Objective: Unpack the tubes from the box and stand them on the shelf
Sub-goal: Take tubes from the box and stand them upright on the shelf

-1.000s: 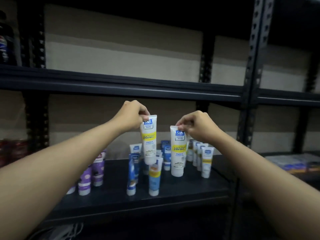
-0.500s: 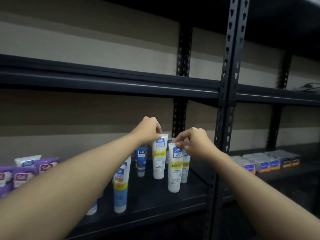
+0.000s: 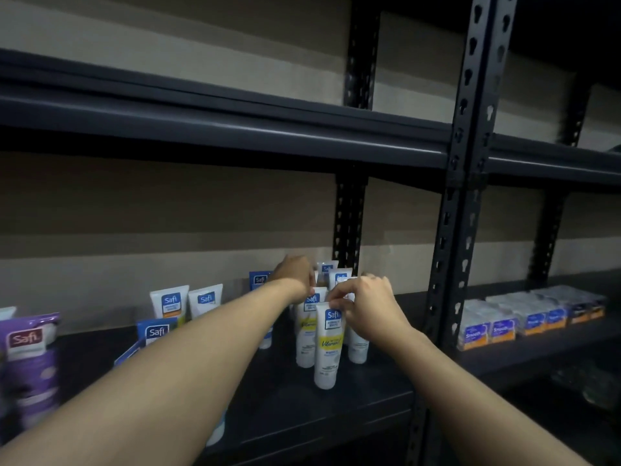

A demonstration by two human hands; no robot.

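Both tubes point(image 3: 326, 361) now on shelf point(image 3: 369, 395): white, yellow-banded.

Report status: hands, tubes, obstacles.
Left hand pinches rear tube. Right hand pinches front tube, upright on shelf. Other tubes close behind.
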